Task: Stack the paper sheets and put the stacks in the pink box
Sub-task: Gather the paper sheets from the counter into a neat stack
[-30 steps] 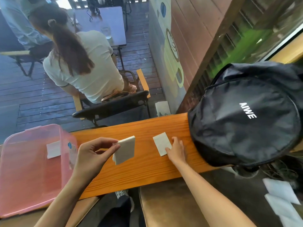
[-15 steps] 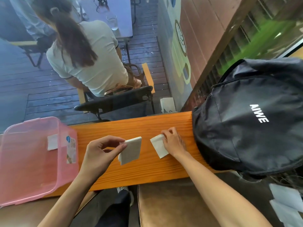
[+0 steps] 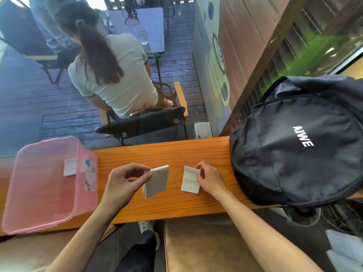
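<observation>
Nearest the camera, loose white sheets (image 3: 341, 252) lie low at the right edge, off the worktop; what they rest on is hard to make out. If they belong to the task, they are not yet gathered.

On the orange wooden worktop (image 3: 176, 154), the left hand (image 3: 119, 183) has its grip closed on a small stack of paper (image 3: 156, 181), thumb and fingers pinching its left edge so the stack is tilted up off the wood. Just to the right, apart from that stack, a single sheet (image 3: 190, 180) lies on the worktop with its top edge curled up. The right hand (image 3: 211, 178) pinches that raised edge between thumb and forefinger, so its grip is closed on the sheet, which seems only partly lifted.

To the left stands the pink box (image 3: 25, 193), open-topped, well apart from both hands. One white piece (image 3: 70, 166) shows against its far wall; whether that is a stack inside or a label I cannot tell.

My reading is that the task is midway: one stack is being built, this sheet seems next to join it, and the held stack has not yet gone into the box.

Farther right, a black backpack (image 3: 294, 144) sits on the worktop.
</observation>
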